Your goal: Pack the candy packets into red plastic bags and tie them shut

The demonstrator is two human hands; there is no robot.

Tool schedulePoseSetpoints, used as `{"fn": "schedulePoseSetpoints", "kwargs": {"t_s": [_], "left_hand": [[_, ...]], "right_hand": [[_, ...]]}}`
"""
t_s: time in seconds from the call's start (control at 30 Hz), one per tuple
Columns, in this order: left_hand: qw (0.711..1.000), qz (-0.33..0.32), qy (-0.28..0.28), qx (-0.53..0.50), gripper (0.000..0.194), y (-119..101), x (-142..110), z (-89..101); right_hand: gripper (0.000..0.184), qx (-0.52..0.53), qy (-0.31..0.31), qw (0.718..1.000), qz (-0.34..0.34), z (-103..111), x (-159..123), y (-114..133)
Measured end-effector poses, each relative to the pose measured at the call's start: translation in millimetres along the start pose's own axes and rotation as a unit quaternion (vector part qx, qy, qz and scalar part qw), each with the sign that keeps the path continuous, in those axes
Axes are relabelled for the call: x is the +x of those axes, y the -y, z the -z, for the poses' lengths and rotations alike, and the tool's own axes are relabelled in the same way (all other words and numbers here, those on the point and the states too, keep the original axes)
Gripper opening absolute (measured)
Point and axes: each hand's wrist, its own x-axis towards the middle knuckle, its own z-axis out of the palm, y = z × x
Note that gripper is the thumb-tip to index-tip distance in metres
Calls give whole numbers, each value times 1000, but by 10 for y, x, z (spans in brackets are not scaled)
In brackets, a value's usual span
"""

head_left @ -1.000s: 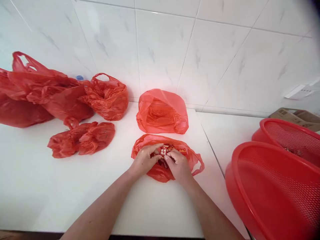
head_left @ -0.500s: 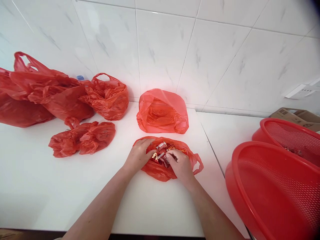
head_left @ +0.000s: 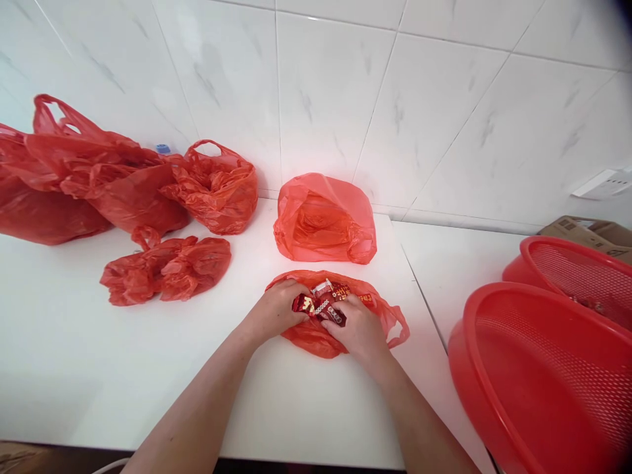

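A red plastic bag (head_left: 316, 345) lies wide open on the white table, its mouth full of small wrapped candies. Inside its left edge, my left hand (head_left: 279, 308) has thumb and fingers closed around a red-and-gold wrapped candy (head_left: 304, 304). From the right, my right hand (head_left: 363, 329) reaches in and pinches a dark red wrapped candy (head_left: 336, 315) with pale print. Between and behind the hands lie a pinkish candy packet (head_left: 322, 287) and a red packet with yellow lettering (head_left: 342, 291). The fingertips of both hands are partly hidden among the wrappers.
Behind stands another open red bag (head_left: 326, 224) against the tiled wall. Several filled red bags (head_left: 133, 191) sit at the left, with a smaller lumpy red bag (head_left: 168, 270) in front. Two red mesh baskets (head_left: 476, 368) and a cardboard box (head_left: 587, 234) are at the right.
My left hand has closed from a spread pose onto the red-and-gold candy. My right thumb has shifted down and left beside the dark red candy. The view has moved slightly.
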Motion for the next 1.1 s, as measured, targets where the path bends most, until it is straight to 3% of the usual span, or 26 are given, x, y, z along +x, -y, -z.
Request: {"fn": "schedulePoseSetpoints", "kwargs": {"t_s": [0.23,0.43,0.6,0.8,1.1], "left_hand": [[991,107,-12,-84,26,-63,16,45],[971,128,-36,-200,25,-82,29,-9],[959,126,-25,-254,19,-62,23,-34],[962,132,-6,-240,16,-74,13,-31],[981,126,-56,-137,20,-81,25,-38]], "right_hand": [[17,16,-30,999,7,-15,8,-9],[20,57,-69,996,-2,46,3,42],[23,96,-61,993,-31,78,1,55],[26,127,-40,989,-62,84,2,54],[19,202,-50,974,-88,48,33,15]]}}
